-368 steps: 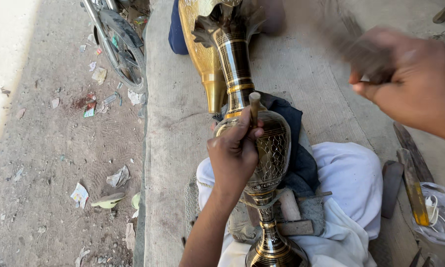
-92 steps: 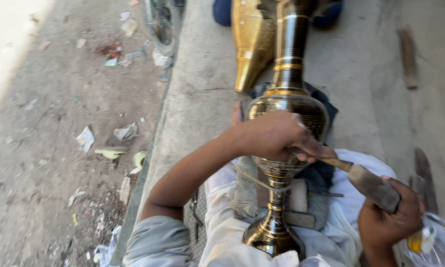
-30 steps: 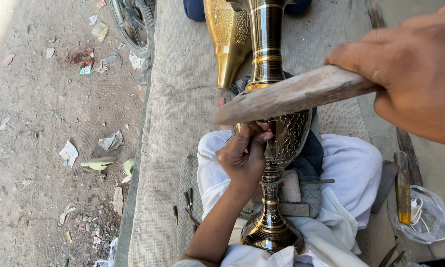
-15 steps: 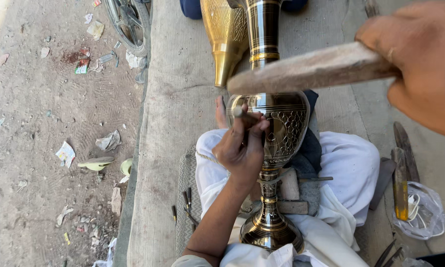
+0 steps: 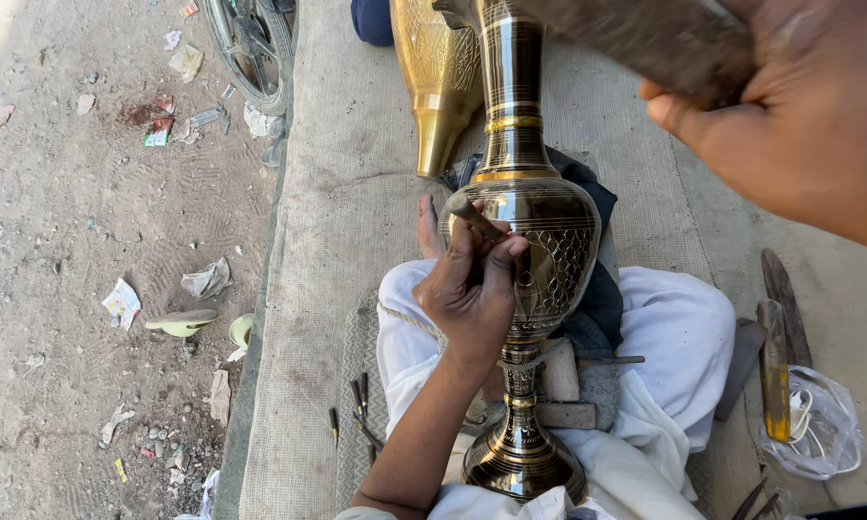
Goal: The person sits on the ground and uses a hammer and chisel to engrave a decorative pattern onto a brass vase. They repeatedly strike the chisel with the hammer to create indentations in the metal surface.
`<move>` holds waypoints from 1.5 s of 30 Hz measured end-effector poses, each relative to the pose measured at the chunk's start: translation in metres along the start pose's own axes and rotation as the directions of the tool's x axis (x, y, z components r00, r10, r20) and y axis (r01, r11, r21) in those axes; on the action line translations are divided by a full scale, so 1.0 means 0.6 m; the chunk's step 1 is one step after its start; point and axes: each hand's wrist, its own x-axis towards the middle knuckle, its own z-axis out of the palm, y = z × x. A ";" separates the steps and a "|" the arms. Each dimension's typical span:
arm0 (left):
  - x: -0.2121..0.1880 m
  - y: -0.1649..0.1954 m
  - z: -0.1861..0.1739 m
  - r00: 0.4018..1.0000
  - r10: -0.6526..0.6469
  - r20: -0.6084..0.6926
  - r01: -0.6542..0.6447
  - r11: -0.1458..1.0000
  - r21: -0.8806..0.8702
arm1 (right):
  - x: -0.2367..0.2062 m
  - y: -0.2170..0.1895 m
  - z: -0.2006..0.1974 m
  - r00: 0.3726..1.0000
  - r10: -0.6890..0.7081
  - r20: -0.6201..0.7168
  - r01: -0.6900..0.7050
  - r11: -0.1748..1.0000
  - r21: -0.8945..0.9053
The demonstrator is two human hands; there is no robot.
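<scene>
Clearly the step in hand is chasing a pattern into metal, going by how things lie: off at nine o'clock the dirt ground [image 5: 77, 289] is strewn with paper scraps [image 5: 122, 300], and a woven mat [image 5: 328, 241] runs beside it with a few spare punches [image 5: 361, 404] lying on it. At the centre the left hand [image 5: 472, 294] is closed snugly around a small chisel [image 5: 479, 220], whose tip seems to rest on the belly of a tall brass vase [image 5: 539, 250] lying across the lap, foot toward six o'clock. A second brass vessel [image 5: 440, 77] lies at twelve o'clock; whether either holds anything cannot be told. At two o'clock the right hand [image 5: 800, 125] is clenched tight on a wooden mallet [image 5: 645, 39], raised high. I judge a square blow on the chisel head is called for. A clear plastic bag [image 5: 819, 433] at four o'clock holds something pale and coiled.
</scene>
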 end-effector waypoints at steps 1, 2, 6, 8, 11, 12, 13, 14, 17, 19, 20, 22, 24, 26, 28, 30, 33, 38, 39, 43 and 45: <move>-0.003 -0.003 0.002 0.998 -0.058 -0.004 0.058 0.998 -0.033 | 0.003 0.000 -0.006 0.989 -0.129 0.074 0.140 0.978 -0.157; -0.007 -0.006 0.003 0.993 -0.114 -0.006 0.113 0.991 -0.066 | 0.006 0.002 -0.012 0.956 -0.241 0.166 0.282 0.912 -0.299; -0.011 -0.022 0.004 0.989 0.151 -0.008 -0.151 0.989 0.007 | 0.001 0.017 -0.020 0.954 0.031 0.297 0.110 0.890 -0.443; -0.012 -0.027 0.004 0.991 0.133 0.000 -0.133 0.991 -0.011 | -0.005 0.027 -0.018 0.958 -0.119 0.263 0.245 0.816 -0.524; -0.013 -0.031 0.005 0.991 0.132 0.030 -0.132 0.991 -0.008 | -0.019 0.041 -0.021 0.969 0.046 0.242 0.089 0.851 -0.517; -0.012 -0.030 0.006 0.993 0.110 0.035 -0.109 0.994 -0.025 | -0.024 0.045 -0.023 0.967 0.082 0.241 0.067 0.831 -0.552; -0.010 -0.029 0.006 0.995 0.089 0.042 -0.087 0.995 -0.041 | -0.029 0.050 -0.024 0.964 0.119 0.239 0.046 0.809 -0.586; -0.008 -0.027 0.006 0.997 0.067 0.049 -0.065 0.996 -0.058 | -0.035 0.053 -0.024 0.971 0.033 0.237 0.142 0.718 -0.681; 0.001 -0.017 0.004 0.993 0.085 0.083 -0.084 0.996 -0.018 | -0.050 0.069 -0.031 0.980 0.075 0.182 0.032 0.852 -0.522; 0.008 -0.011 0.002 0.987 0.117 0.108 -0.119 0.993 0.013 | -0.061 0.082 -0.030 0.980 0.098 0.175 0.001 0.871 -0.491; 0.011 -0.009 0.000 0.984 0.130 0.125 -0.134 0.991 0.028 | -0.069 0.088 -0.027 0.982 0.057 0.183 0.066 0.794 -0.604; 0.017 -0.004 -0.004 0.979 0.093 0.182 -0.100 0.995 0.030 | -0.088 0.103 -0.022 0.982 0.124 0.144 -0.026 0.839 -0.543; 0.024 -0.002 -0.007 0.965 0.073 0.251 -0.091 0.994 0.062 | -0.110 0.120 -0.016 0.958 0.257 0.126 -0.209 0.929 -0.305; 0.034 -0.002 -0.011 0.944 0.059 0.323 -0.109 0.985 0.136 | -0.132 0.139 -0.005 0.968 0.210 0.135 -0.144 0.913 -0.383; 0.049 -0.002 -0.016 0.894 0.140 0.425 -0.191 0.978 0.080 | -0.154 0.157 0.008 0.981 0.181 0.065 -0.155 0.944 -0.293; 0.066 -0.002 -0.017 0.829 0.141 0.542 -0.192 0.981 0.040 | -0.176 0.171 0.031 0.950 0.308 -0.045 -0.297 0.939 0.171; 0.088 0.002 -0.016 0.720 0.094 0.688 -0.104 0.994 -0.027 | -0.213 0.183 0.072 0.849 0.501 -0.166 -0.304 0.722 0.622; 0.121 0.005 -0.011 0.560 0.234 0.795 -0.188 0.970 -0.153 | -0.285 0.183 0.136 0.854 0.438 -0.281 -0.290 0.849 0.442; 0.123 0.006 -0.012 0.556 0.220 0.801 -0.187 0.973 -0.137 | -0.292 0.185 0.140 0.851 0.444 -0.281 -0.293 0.845 0.448; 0.127 0.008 -0.014 0.530 0.216 0.820 -0.186 0.973 -0.136 | -0.301 0.178 0.148 0.861 0.437 -0.261 -0.370 0.889 0.270; 0.126 0.008 -0.015 0.533 0.213 0.819 -0.171 0.975 -0.143 | -0.295 0.172 0.143 0.770 0.600 -0.219 -0.250 0.599 0.761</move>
